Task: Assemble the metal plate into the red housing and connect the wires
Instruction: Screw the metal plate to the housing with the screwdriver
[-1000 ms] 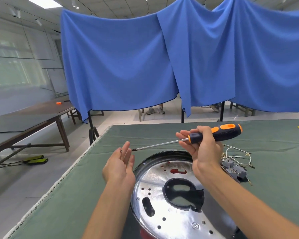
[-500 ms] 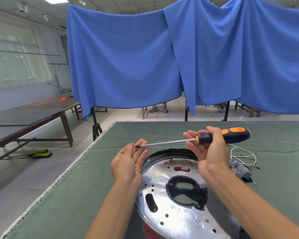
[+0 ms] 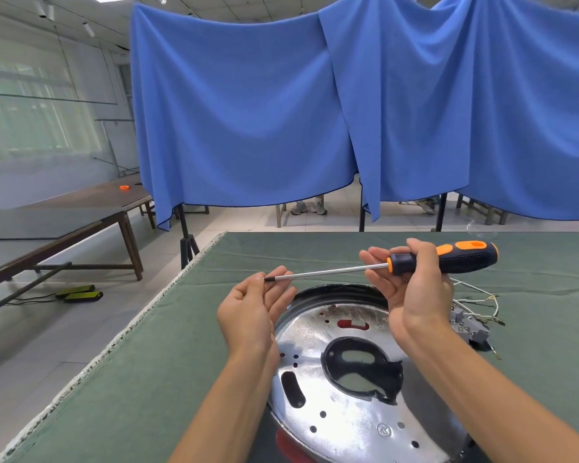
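Note:
A shiny round metal plate with a large central cut-out and several small holes lies in the red housing, of which only a sliver shows at the bottom. My right hand grips the black-and-orange screwdriver by its handle, shaft level and pointing left. My left hand is raised above the plate's left rim, its fingertips pinched at the screwdriver's tip; what they hold there is too small to see. White wires with a grey connector block lie right of the plate.
The green-covered table ends at a frayed left edge. Blue curtains hang behind the table on stands. A dark wooden table stands on the floor at far left. Someone's shoes show under the curtain.
My left hand has risen and closed its fingers round the screwdriver tip, which earlier hovered just beside the open fingers. My right hand has held the handle throughout.

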`<state>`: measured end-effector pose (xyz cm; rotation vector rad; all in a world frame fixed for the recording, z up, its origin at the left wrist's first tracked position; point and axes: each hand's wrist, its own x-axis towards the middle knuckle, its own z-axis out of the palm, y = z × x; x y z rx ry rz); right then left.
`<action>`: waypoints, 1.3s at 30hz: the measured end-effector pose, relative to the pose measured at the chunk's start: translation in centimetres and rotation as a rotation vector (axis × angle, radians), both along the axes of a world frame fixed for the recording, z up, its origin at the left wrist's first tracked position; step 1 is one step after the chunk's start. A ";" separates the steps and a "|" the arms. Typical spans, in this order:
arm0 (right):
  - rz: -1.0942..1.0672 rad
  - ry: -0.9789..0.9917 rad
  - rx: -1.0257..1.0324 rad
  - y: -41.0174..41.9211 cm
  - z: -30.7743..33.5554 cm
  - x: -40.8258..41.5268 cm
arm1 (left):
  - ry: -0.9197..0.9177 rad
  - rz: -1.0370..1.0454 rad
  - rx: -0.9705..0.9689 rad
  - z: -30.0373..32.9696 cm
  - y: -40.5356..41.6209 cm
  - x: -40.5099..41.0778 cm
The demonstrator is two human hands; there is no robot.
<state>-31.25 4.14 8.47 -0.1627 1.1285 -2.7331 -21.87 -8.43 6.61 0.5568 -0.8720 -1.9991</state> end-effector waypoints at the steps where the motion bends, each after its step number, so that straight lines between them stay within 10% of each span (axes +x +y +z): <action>1: -0.005 0.014 0.007 0.0 -0.1 0.0 | 0.003 0.009 0.001 0.0 0.0 0.0; 39: -0.145 -0.023 0.158 -0.3 -0.5 -0.6 | -0.110 0.076 -0.029 0.2 -0.1 0.6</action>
